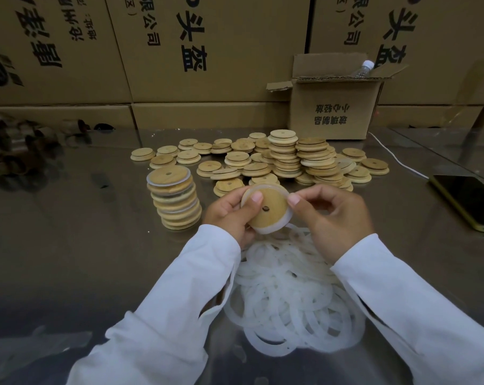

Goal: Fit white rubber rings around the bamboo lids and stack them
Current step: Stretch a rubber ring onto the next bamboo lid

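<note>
My left hand [229,215] grips a round bamboo lid [268,215] with a small centre hole, thumb pressed on its face. A white rubber ring [274,230] sits around the lid's rim. My right hand [335,215] pinches the ring at the lid's upper right edge. Below my hands lies a heap of loose white rings [288,295]. To the left stands a stack of ringed lids [175,200]. Behind are bare bamboo lids [263,159], some scattered, some in two taller stacks [299,159].
The steel table [82,245] is shiny. A phone [468,201] with a white cable [396,158] lies at the right. A small open carton [332,107] with a bottle [363,68] stands at the back. Large cartons [179,51] wall the rear. Dark objects [15,145] sit far left.
</note>
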### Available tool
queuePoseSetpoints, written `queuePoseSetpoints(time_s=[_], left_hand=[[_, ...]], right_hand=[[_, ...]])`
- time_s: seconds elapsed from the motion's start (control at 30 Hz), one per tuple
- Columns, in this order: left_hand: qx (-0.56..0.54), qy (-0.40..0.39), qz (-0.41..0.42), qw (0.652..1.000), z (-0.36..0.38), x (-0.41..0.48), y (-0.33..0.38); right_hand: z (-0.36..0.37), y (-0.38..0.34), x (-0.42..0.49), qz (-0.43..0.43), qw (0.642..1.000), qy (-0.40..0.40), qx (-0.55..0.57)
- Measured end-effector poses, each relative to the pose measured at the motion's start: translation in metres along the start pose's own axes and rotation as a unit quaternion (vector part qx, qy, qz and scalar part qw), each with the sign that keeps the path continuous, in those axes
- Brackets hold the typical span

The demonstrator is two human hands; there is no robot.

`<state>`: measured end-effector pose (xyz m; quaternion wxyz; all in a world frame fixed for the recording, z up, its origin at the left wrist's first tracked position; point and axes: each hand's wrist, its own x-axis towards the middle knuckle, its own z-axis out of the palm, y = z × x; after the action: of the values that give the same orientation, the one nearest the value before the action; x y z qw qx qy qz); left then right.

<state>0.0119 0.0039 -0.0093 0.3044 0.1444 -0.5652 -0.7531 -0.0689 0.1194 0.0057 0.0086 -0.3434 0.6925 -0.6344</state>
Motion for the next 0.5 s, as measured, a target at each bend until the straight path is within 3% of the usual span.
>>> queuePoseSetpoints(time_s=[0.23,0.5], left_hand=[[0.028,0.026,0.004,0.999,0.003,-0.002,-0.005],[0.034,0.078,0.017,0.996,0.005,0.001,-0.009]], right_hand=[[0.003,0.003,-0.003,-0.003,0.999,0.025,0.040],[0.011,0.009,-0.011,-0.021,0.997,0.078,-0.012]])
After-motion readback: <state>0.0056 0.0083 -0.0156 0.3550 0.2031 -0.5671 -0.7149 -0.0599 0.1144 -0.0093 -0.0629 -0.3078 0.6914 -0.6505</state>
